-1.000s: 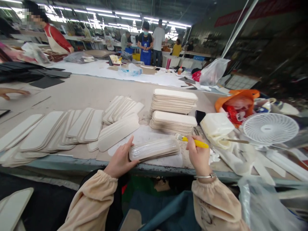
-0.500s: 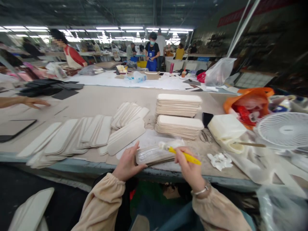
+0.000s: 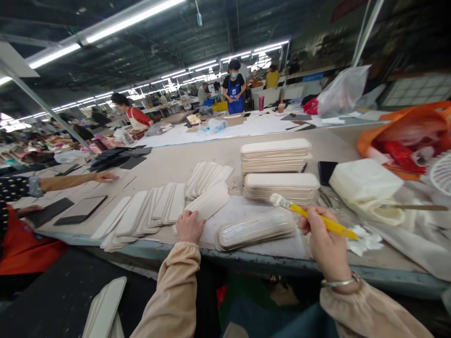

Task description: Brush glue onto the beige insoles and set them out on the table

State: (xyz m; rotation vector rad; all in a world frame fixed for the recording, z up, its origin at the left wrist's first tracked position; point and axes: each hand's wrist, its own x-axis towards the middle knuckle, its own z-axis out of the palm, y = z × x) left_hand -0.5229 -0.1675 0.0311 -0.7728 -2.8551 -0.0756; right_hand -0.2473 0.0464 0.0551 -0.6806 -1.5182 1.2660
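Note:
My right hand [image 3: 326, 239] is closed round a yellow brush [image 3: 327, 223], its bristles coated white and pointing left. Below and left of the bristles lies a small stack of rounded strips [image 3: 257, 228], the top one wet and glossy. My left hand [image 3: 190, 226] rests with curled fingers on the lower end of a fanned group of pale strips [image 3: 209, 202]; its fingertips touch the strip's edge. More overlapping pale strips [image 3: 132, 213] spread to its left. Two neat stacks stand behind the glossy one, the rear [image 3: 275, 157] and the front [image 3: 282, 188].
A white container [image 3: 366, 180] with a stick, scissors [image 3: 329, 199], a dark phone-like object [image 3: 327, 172] and an orange bag [image 3: 405, 136] are on the right. Another person's hand [image 3: 105, 177] reaches in at left near dark sheets. A masked person stands across the table.
My left hand has left the glossy stack and moved left onto the fanned strips. The brush has lifted away to the right of the stack. The view has turned left and tilted.

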